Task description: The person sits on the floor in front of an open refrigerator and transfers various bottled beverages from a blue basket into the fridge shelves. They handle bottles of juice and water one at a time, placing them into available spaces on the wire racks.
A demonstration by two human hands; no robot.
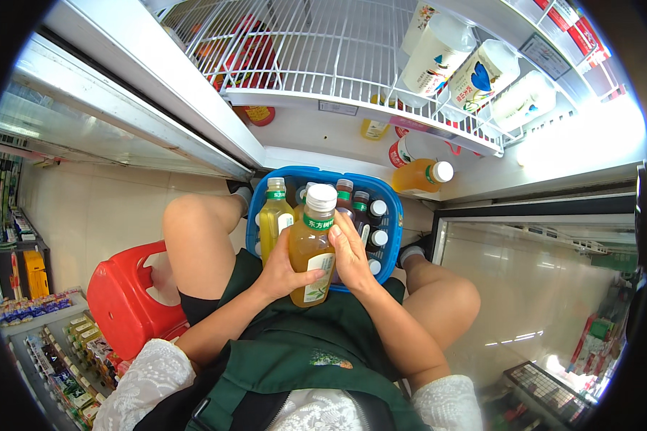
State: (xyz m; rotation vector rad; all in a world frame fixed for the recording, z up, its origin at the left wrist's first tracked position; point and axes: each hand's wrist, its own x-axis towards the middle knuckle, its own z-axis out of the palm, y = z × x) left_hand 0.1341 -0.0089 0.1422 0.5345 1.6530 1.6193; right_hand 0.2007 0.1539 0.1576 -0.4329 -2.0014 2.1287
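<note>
An amber tea bottle [314, 245] with a white cap and green neck band stands nearly upright between my hands, over my lap. My left hand [283, 272] wraps its left side, thumb across the white label. Against its upper right side rests my right hand [353, 253], thumb near the shoulder and fingers partly hidden behind. Just beyond is a blue plastic basket [396, 215] between my legs, holding several capped bottles. A yellow-green bottle [275, 223] stands at its left, and dark bottles [360, 210] fill the right. The held bottle hides part of the contents.
An opened cooler has a white wire shelf [302, 59] bearing large white-labelled bottles [439, 56]. An amber bottle [423, 175] lies tilted on the cooler floor. Glass doors [528, 269] flank me. A red plastic stool [124, 296] is at left, near stocked shelves [64, 361].
</note>
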